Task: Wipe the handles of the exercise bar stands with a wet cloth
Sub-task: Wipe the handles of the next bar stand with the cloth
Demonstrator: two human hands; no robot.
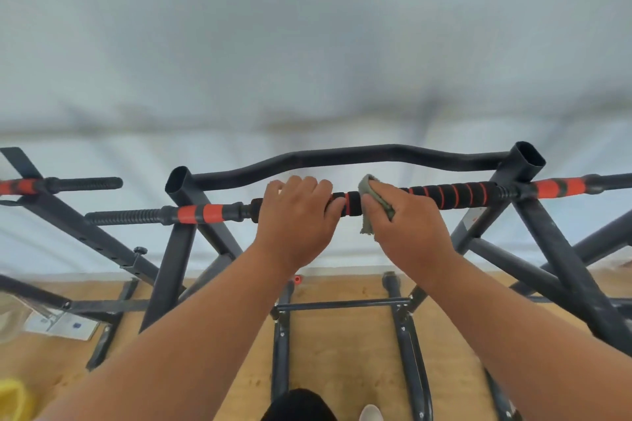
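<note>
Both hands are up on the bar [455, 193], which lies across the stand [526, 164] from 9 to 3 o'clock. Left hand [297, 215] curls its fingers over the foam grip. Right hand [407, 220], just beside it toward 3 o'clock, clasps a grey-green cloth [371, 205] around the same grip. Wooden floor [342, 352] shows at 6 o'clock.

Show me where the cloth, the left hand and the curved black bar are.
cloth [373, 205]: head view, on its folded part beside the right fingers.
left hand [294, 215]: head view, on the back of the hand.
curved black bar [342, 157]: head view, on its raised middle.
</note>
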